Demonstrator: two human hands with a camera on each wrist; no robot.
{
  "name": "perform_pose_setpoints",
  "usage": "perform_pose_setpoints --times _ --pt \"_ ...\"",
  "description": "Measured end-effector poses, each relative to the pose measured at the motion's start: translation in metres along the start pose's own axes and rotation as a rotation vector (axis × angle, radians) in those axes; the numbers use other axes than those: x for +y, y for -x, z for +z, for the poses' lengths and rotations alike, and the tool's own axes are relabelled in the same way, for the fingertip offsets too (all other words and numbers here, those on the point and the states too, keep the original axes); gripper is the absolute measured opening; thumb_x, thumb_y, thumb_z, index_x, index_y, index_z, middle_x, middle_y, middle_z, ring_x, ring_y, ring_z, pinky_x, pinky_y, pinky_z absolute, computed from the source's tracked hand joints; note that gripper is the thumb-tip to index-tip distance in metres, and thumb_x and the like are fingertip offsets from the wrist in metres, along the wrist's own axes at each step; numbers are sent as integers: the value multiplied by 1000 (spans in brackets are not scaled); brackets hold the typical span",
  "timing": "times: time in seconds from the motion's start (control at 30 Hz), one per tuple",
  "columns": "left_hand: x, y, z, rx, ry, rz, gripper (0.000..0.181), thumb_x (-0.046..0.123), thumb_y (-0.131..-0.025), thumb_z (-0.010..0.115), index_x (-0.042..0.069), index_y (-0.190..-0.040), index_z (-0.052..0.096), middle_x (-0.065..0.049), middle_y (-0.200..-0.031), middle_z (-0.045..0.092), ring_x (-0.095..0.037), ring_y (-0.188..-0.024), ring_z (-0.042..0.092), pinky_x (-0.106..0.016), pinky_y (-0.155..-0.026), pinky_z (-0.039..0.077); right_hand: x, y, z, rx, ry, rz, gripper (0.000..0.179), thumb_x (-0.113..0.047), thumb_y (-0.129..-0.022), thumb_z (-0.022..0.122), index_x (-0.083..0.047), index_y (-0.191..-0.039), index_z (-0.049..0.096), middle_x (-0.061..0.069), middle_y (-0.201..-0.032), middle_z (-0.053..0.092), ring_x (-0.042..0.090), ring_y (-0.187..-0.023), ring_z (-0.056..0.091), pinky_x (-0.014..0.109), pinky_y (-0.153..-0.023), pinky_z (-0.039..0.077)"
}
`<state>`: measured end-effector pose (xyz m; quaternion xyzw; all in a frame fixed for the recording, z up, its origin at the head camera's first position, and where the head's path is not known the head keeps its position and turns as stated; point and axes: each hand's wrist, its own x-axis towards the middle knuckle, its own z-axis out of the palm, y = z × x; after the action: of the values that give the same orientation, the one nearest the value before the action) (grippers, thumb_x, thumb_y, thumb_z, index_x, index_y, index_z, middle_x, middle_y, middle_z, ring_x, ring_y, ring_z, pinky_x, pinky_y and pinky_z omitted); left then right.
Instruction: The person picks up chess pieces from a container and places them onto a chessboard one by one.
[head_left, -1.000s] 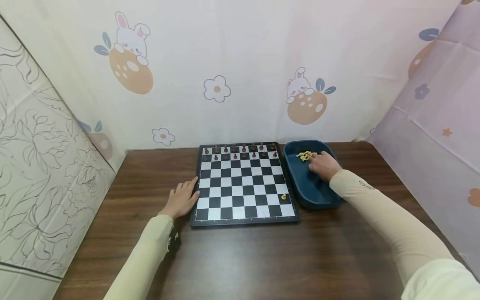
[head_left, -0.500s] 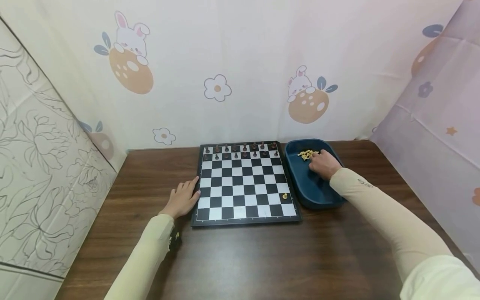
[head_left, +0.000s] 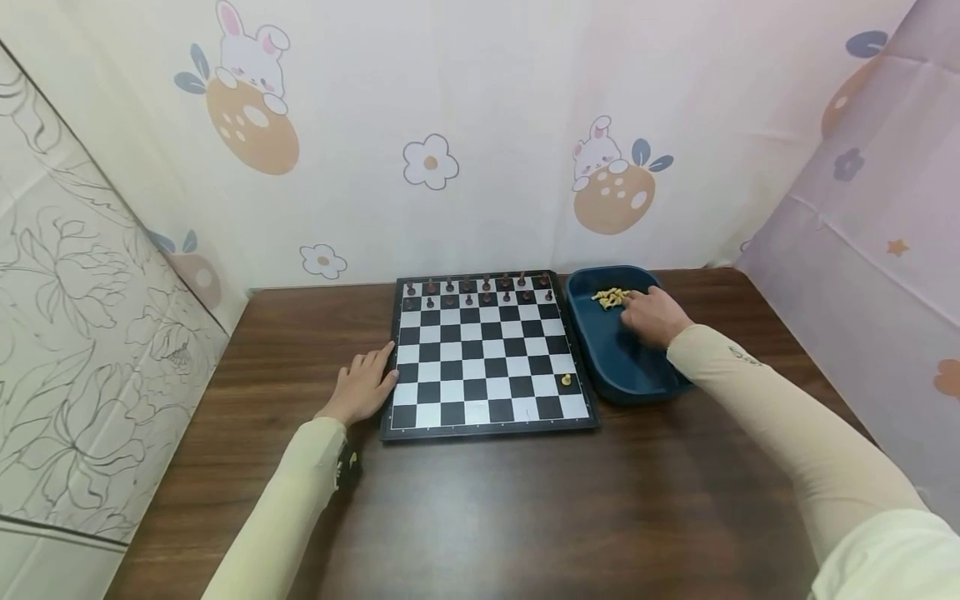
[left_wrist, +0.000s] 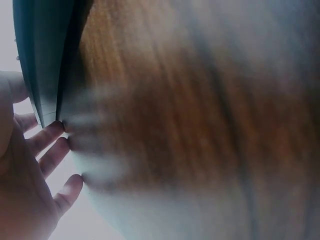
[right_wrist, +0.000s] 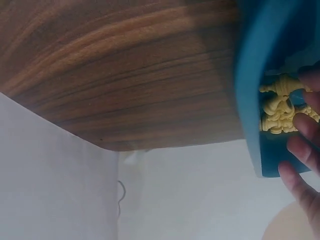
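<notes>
My left hand (head_left: 360,385) rests on the table with fingers spread, its fingertips and thumb at the left edge of the chessboard (head_left: 481,367). In the left wrist view, the fingers (left_wrist: 52,157) show beside the board's dark side. My right hand (head_left: 654,318) reaches into a blue tray (head_left: 618,371), index finger extended to a small heap of yellow chess pieces (head_left: 611,298). The right wrist view shows fingers (right_wrist: 306,125) apart over the chess pieces (right_wrist: 280,107), partly cut off by the frame. One yellow pawn (head_left: 566,380) stands near the board's right front.
Dark chess pieces (head_left: 486,284) fill the board's two far rows. The tray sits against the board's right side. All stand on a dark wooden table (head_left: 480,508), with patterned curtains (head_left: 495,75) behind and at the sides.
The whole head view has shifted, so the scene sits slightly higher. My right hand has moved a little rightward within the tray, its index finger now straighter. My left hand stays at the board.
</notes>
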<state>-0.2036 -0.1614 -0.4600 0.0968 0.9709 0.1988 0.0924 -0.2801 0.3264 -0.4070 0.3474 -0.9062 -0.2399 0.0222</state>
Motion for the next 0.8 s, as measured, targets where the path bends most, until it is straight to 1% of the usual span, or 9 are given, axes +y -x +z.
perform_pose_setpoints --times 0.17,0.3,0.4,0.53,0.63,0.8 --pt "1 0 -1 2 4 8 60 33 -101 38 8 -153 19 -20 -149 33 -39 -131 29 -61 -102 20 2 5 -1 -11 -31 38 6 -10 -77 75 -5 -76 71 11 -79 62 27 -74 56 41 -60 44" --pt "1 0 -1 2 7 8 60 33 -101 38 8 -153 19 -20 -149 33 -39 -132 29 -61 -101 21 3 9 -7 -15 -56 73 10 -12 -77 76 -4 -78 71 13 -80 63 27 -73 55 41 -60 44" --pt "1 0 -1 6 8 7 60 33 -101 39 8 -152 20 -20 -148 33 -39 -132 29 -62 -101 20 3 11 -11 4 -85 73 14 -14 -76 79 -4 -80 71 13 -84 64 27 -74 54 41 -61 45" --pt "0 1 1 -1 8 3 60 33 -101 39 7 -152 20 -21 -148 33 -39 -131 29 -62 -102 20 -3 15 -19 70 -129 34 14 -13 -74 79 -4 -80 71 12 -84 63 25 -73 53 39 -58 44" --pt "-1 3 1 -3 7 4 60 32 -101 39 7 -152 20 -21 -148 33 -39 -131 29 -62 -102 20 -9 18 -28 132 -152 4 12 -11 -74 79 -4 -80 71 11 -82 61 24 -71 51 37 -55 42" --pt "-1 2 -2 1 4 13 60 32 -101 38 7 -152 20 -21 -148 33 -39 -131 29 -62 -101 21 -14 24 -47 193 -192 -16 13 -12 -71 80 -6 -79 71 5 -77 57 21 -70 49 34 -54 41"
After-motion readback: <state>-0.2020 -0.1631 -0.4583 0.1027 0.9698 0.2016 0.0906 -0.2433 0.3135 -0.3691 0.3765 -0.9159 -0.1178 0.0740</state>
